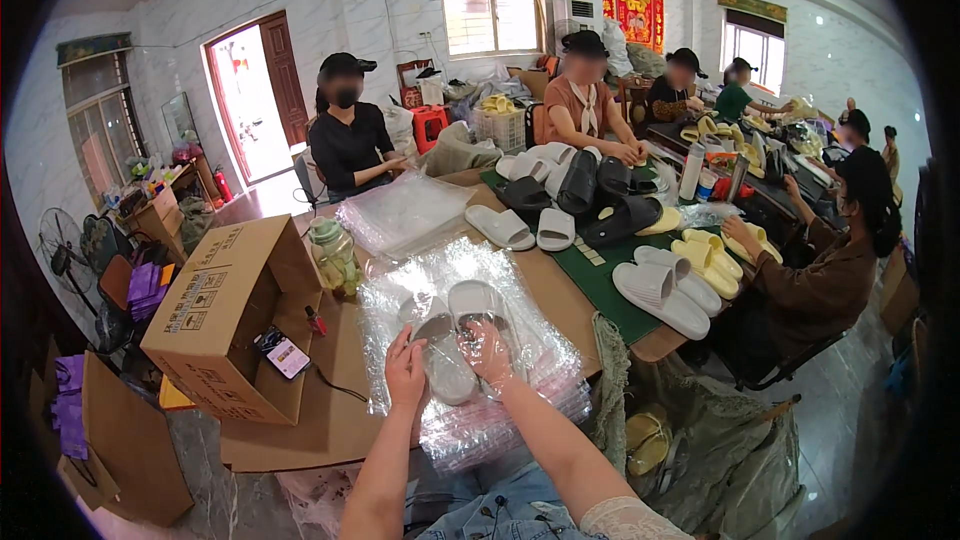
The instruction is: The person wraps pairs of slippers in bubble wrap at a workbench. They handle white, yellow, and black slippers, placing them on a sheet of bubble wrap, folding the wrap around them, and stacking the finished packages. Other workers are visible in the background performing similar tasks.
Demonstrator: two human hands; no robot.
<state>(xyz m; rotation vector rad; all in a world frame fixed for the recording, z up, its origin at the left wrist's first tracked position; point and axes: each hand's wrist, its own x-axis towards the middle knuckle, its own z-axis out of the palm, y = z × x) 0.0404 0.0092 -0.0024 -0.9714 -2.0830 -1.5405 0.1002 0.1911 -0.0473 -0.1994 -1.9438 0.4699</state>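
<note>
A pair of grey slippers (450,374) lies on a stack of clear plastic bags (545,375) in front of me. Shiny film shows around the pair; I cannot tell whether it is inside the top bag. My left hand (404,370) rests along the left slipper's outer side, fingers stretched out and pointing away from me. My right hand (487,352) lies over the right slipper, fingers spread and pressing on it, hiding much of its sole. Beyond the stack is a flatter pile of clear bags (405,215).
An open cardboard box (225,310) lies on its side at left, with a phone (283,352) and a small red-and-black bottle (316,320). A glass jar (335,258) stands behind. White, black and yellow slippers (660,298) cover the table's right part. Several people sit around the tables.
</note>
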